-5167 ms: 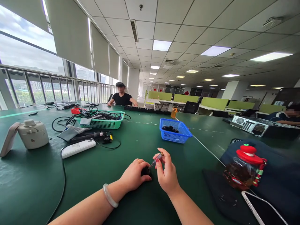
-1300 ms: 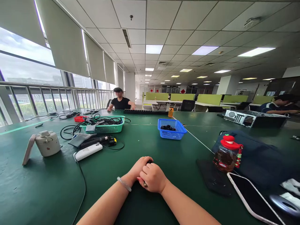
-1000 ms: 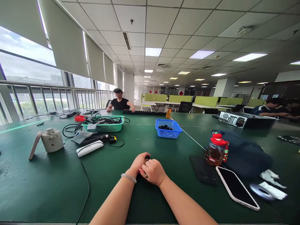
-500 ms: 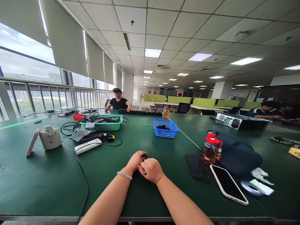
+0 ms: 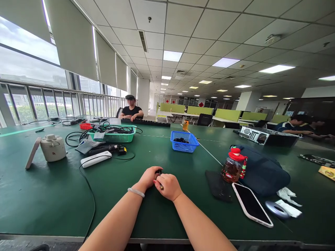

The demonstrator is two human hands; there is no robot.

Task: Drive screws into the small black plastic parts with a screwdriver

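Observation:
My left hand point(image 5: 151, 177) and my right hand point(image 5: 169, 186) meet over the green table point(image 5: 120, 195), just above its near half. Curled fingers of the left hand close on a small black piece point(image 5: 158, 171), mostly covered by the hand. In my right fist is a thin tool with a brownish rounded end point(image 5: 161, 187); its other end points toward the black piece, and its kind cannot be made out. Beyond the hands stands a blue plastic basket point(image 5: 184, 146) with small black parts point(image 5: 181, 140) in it.
Left lie a green basket point(image 5: 117, 138) of cables, a white power strip point(image 5: 96, 159) and a beige pot point(image 5: 53, 148). Right are a red-lidded jar point(image 5: 232, 165), a phone point(image 5: 251, 205), a dark bag point(image 5: 264, 170) and a computer case point(image 5: 269, 136). A person point(image 5: 132, 109) sits opposite by a keyboard point(image 5: 146, 122).
The view has shifted slightly. My hands stay together with the grip much the same. Across the table, the person's arms and the long black keyboard have moved left.

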